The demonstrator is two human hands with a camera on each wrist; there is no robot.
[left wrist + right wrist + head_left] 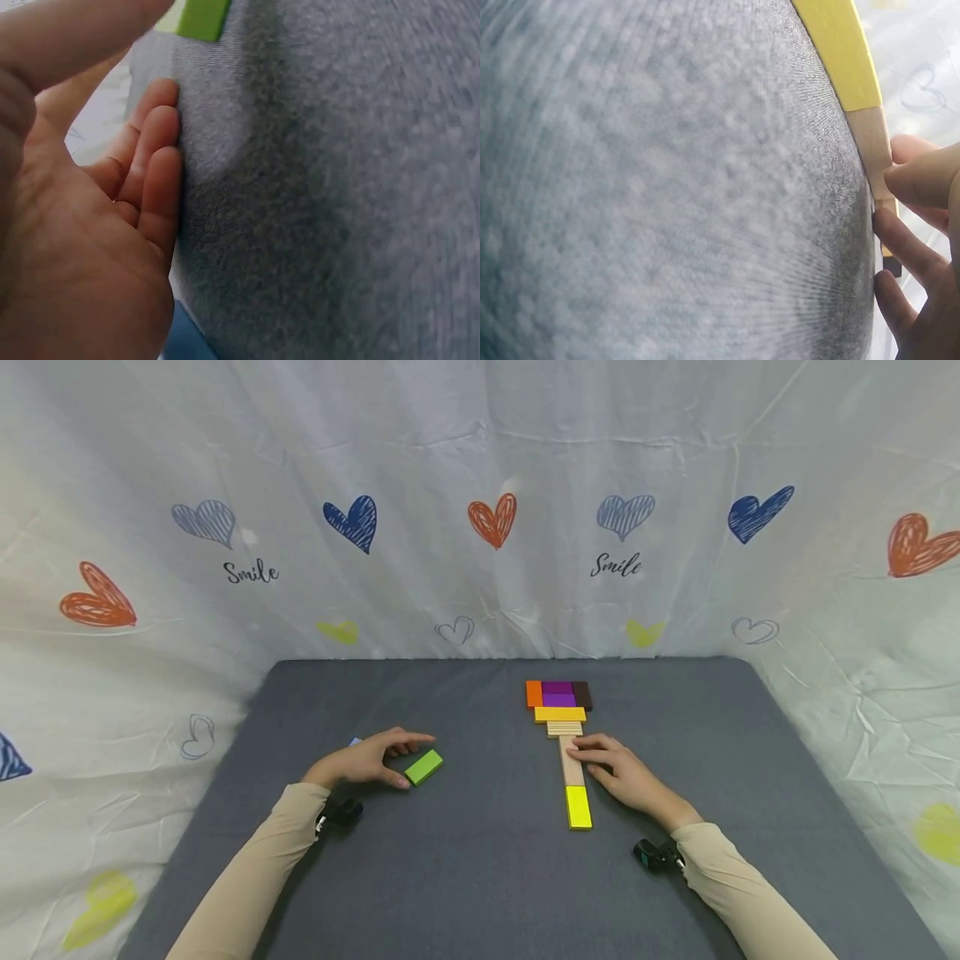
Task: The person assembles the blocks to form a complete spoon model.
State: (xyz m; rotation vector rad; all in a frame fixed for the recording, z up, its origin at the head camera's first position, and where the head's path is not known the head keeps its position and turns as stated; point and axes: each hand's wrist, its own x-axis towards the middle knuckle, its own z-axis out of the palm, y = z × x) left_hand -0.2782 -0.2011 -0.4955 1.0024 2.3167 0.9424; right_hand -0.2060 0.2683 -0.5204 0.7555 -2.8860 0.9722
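Note:
My left hand (367, 760) hovers low over the grey table, thumb and forefinger apart around a lime-green block (425, 767). In the left wrist view the green block (204, 16) lies beyond the thumb, and the other fingers rest on the cloth. A blue block (356, 741) is mostly hidden behind that hand. On the right, the fingertips of my right hand (626, 772) touch a plain wooden block (571, 762). This block joins a bright yellow block (578, 807) below it and a stack of thin wooden strips (564, 728) above.
Above the strips lie a yellow-orange bar (560, 715), an orange block (533, 694), two purple blocks (558, 694) and a dark brown block (582, 695). A white curtain (420, 577) printed with hearts hangs behind the grey table (480, 877).

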